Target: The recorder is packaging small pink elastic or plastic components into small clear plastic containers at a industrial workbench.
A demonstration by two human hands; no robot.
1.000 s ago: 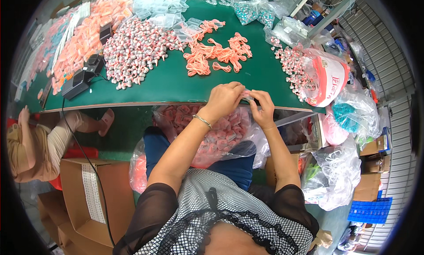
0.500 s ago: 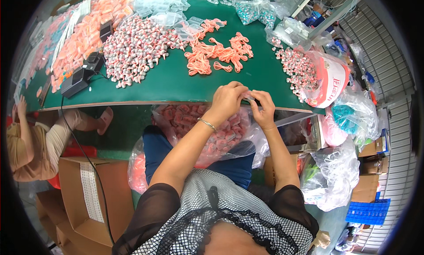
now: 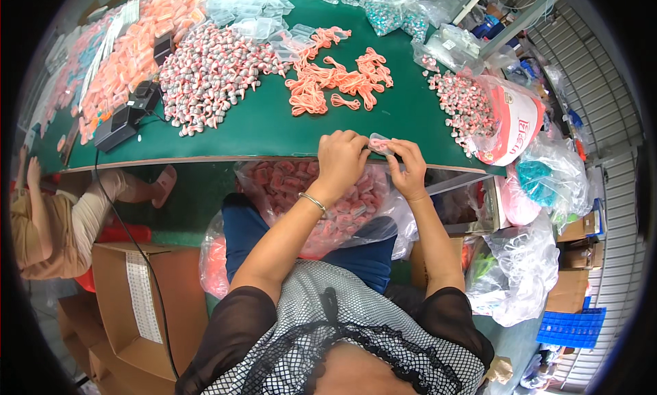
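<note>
A small clear plastic case (image 3: 380, 145) with something pink inside is held over the near edge of the green table. My right hand (image 3: 409, 169) pinches its right side between thumb and fingers. Curled fingers of my left hand (image 3: 342, 159) close on its left end, their tips partly hidden. Beyond my hands lie bundles of coral-orange cord (image 3: 335, 84). To their left is a big heap of small grey-and-pink plugs (image 3: 209, 73). Under my forearms, a large clear bag of filled pink cases (image 3: 280, 183) sits between my knees.
A pink-and-white bag (image 3: 517, 121) with plugs spilling from it lies at the table's right. Black devices (image 3: 113, 128) trail a cable at the left. Orange case parts (image 3: 130, 49) cover the far left. A seated co-worker (image 3: 48, 224) and a cardboard box (image 3: 185, 279) are left of me.
My left hand has shifted slightly left, away from the right hand. The small case, mostly covered before, now shows between my fingers.
</note>
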